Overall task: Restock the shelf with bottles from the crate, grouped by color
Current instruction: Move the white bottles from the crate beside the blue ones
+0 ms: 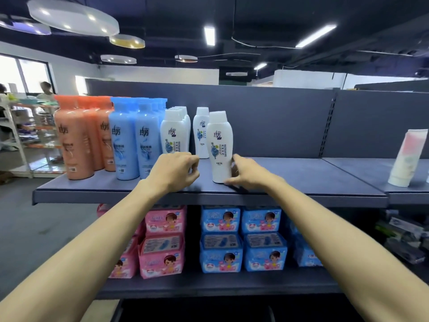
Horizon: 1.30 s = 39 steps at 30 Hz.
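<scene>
Right hand (246, 171) grips the upright white bottle (219, 140) low down on the shelf (301, 180); left hand (176, 170) is curled, holding nothing.

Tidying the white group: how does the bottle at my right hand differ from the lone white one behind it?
The front bottle stands near the shelf edge; the rear bottle stands further back. The right hand touches the front bottle, not the rear bottle. Both are upright, white, with blue flower labels.
</scene>
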Tool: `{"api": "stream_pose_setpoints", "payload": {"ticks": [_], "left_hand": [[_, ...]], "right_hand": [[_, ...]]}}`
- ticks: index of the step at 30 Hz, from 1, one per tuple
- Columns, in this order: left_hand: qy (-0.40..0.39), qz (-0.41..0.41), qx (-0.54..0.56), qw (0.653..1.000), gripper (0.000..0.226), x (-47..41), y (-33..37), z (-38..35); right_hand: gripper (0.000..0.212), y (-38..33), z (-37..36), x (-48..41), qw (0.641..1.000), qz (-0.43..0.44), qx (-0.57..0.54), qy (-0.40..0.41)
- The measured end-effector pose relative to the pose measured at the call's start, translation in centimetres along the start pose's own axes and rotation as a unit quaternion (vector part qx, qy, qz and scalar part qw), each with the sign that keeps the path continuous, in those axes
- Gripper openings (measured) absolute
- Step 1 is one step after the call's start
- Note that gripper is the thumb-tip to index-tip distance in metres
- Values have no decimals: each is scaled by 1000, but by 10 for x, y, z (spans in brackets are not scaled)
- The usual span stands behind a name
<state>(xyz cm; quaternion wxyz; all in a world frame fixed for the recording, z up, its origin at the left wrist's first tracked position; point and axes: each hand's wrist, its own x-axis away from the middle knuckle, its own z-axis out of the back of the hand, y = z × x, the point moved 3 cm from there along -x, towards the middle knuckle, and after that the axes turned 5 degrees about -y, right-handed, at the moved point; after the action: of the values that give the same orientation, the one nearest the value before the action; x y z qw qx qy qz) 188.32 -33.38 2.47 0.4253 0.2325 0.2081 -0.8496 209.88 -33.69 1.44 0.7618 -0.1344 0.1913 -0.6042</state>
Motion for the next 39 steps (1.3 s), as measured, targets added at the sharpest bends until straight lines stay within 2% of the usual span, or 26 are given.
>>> {"api": "stream_pose_setpoints", "payload": {"ticks": [4,7,21,26,32,39], "left_hand": [[-9,1,9,1000,16,3,-4,-11],[-13,10,16,1000,15,3,-9,-17],[-28,23,63,997,16,-10,-19,-35],[-29,-4,21,999,13,-19,-15,-36],[-23,1,32,999,14,-25,-13,-39],[1,46,50,998,19,-37,-8,-48]], "right_hand": [[57,3,-13,-3,995,-1,-80,51],[50,4,-11,-12,990,-23,-113,76],[48,13,-14,-52,993,2,-111,39],[48,12,-14,-63,994,5,-103,34],[45,11,-15,-78,995,10,-97,34],[44,14,-17,-98,994,10,-103,32]]}}
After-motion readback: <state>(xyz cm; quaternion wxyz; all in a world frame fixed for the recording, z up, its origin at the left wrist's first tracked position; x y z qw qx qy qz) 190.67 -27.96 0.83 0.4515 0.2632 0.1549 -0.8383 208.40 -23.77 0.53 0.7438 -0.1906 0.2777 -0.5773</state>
